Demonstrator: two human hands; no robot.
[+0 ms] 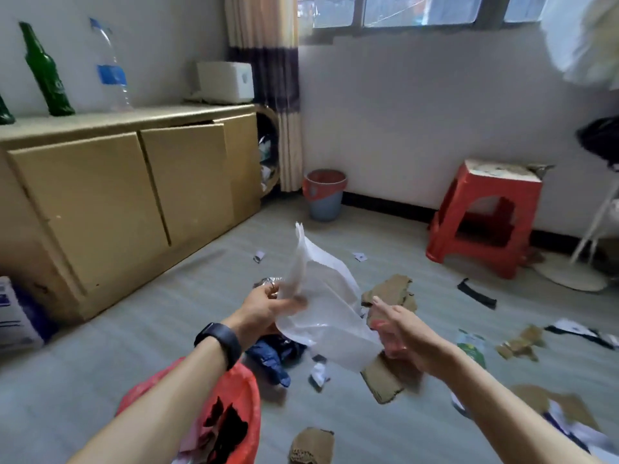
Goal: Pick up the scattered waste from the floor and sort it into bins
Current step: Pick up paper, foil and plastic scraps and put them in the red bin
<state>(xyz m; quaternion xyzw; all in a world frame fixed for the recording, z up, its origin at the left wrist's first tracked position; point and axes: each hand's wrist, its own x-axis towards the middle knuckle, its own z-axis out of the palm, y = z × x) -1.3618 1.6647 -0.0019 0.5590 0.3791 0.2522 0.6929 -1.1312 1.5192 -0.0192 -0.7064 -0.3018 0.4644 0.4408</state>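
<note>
My left hand [264, 311] grips the left edge of a clear plastic bag [321, 296], held up above the floor. My right hand [398, 329] holds the bag's lower right corner, with its index finger stretched out. Scattered waste lies on the grey floor below: brown cardboard pieces [390, 291], a dark blue wrapper [271, 358], a crumpled white scrap [320, 373], a green-white packet [472, 349] and a black strip [477, 293]. A red plastic bag [241, 406] holding waste sits under my left forearm. A blue bin with a red liner [325, 195] stands by the far wall.
A cardboard cabinet [134, 195] lines the left wall, with a green bottle [43, 68] and a clear water bottle [112, 68] on top. A woven basket [269, 152] stands behind its end. A red stool [485, 216] and a white fan base [569, 276] stand at the right.
</note>
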